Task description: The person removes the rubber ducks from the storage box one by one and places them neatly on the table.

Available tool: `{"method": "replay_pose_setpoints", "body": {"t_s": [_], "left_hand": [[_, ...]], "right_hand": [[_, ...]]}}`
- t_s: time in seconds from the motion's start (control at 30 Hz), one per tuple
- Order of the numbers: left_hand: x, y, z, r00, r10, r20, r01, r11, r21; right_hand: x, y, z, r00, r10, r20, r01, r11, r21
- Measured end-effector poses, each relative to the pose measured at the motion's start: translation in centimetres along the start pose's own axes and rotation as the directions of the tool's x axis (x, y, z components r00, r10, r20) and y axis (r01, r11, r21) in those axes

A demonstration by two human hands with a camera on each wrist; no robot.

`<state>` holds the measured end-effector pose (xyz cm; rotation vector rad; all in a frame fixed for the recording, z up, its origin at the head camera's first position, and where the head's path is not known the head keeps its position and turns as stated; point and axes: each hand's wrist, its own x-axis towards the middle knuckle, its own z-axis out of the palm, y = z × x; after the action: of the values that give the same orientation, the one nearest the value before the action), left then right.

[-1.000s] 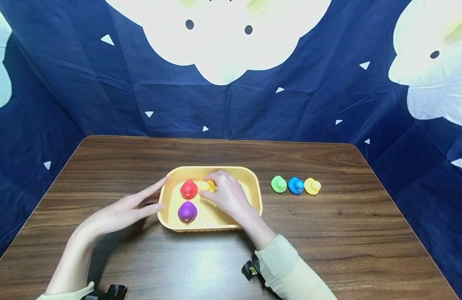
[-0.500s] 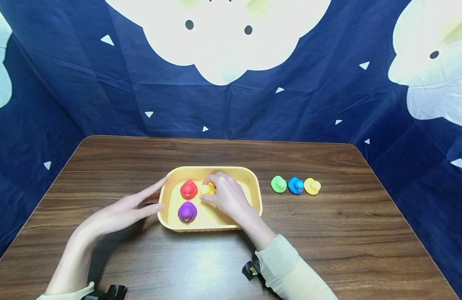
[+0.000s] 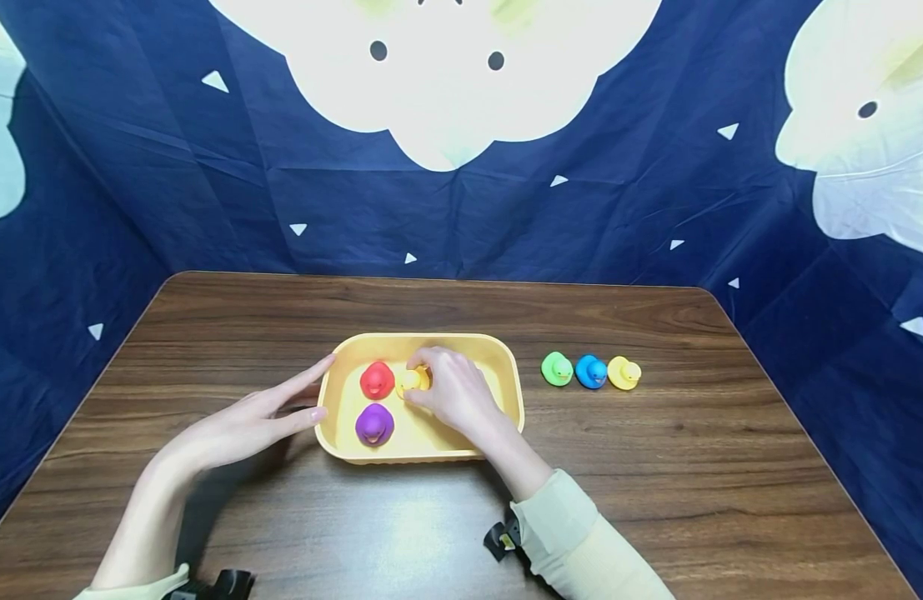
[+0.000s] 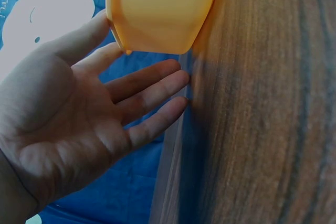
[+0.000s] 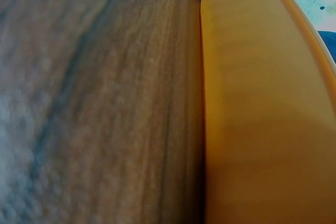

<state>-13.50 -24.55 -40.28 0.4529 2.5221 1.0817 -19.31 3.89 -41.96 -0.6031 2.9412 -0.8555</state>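
A yellow plastic tray (image 3: 461, 442) lies on the table. My left hand (image 3: 239, 427) touches its left end with thumb and index finger at the rim; in the left wrist view the other fingers of that hand (image 4: 89, 114) stretch out below the tray end (image 4: 163, 14). Inside the tray, my right hand (image 3: 457, 392) holds a yellow rubber duck (image 3: 408, 381) with thumb and index finger on either side, its back part hidden by the hand. Left of that duck sits a red rubber duck (image 3: 377, 380), and a purple one (image 3: 374, 425) sits in front of the red.
Right of the tray, a green duck (image 3: 557, 368), a blue duck (image 3: 591, 372) and a second yellow duck (image 3: 624, 373) stand in a row on the wooden table (image 3: 656, 483). In the right wrist view the tray's outer wall (image 5: 262, 103) fills the right side. Blue cloth hangs behind.
The right thumb and fingers have drawn back slightly to the right, showing more of the yellow duck's head. My left hand stays at the tray's end.
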Motion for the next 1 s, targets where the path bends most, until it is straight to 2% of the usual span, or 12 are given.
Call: {"method": "replay_pose_setpoints", "body": {"t_s": [0.47,0.7,1.0], "left_hand": [[-0.1,0.0,-0.1,0.999,-0.035,0.007,0.035,0.999,-0.003],[-0.1,0.0,0.0,1.000,-0.016,0.004,0.016,1.000,-0.010],[0.0,0.1,0.1,1.000,-0.021,0.009,0.021,0.999,-0.025]], "right_hand": [[-0.1,-0.1,-0.8,1.000,0.018,-0.010,-0.017,0.997,0.080],[-0.2,0.1,-1.6,0.999,0.041,0.014,-0.043,0.982,0.186],[-0.6,0.6,-2.5,1.000,-0.003,0.015,-0.001,0.974,0.229]]}}
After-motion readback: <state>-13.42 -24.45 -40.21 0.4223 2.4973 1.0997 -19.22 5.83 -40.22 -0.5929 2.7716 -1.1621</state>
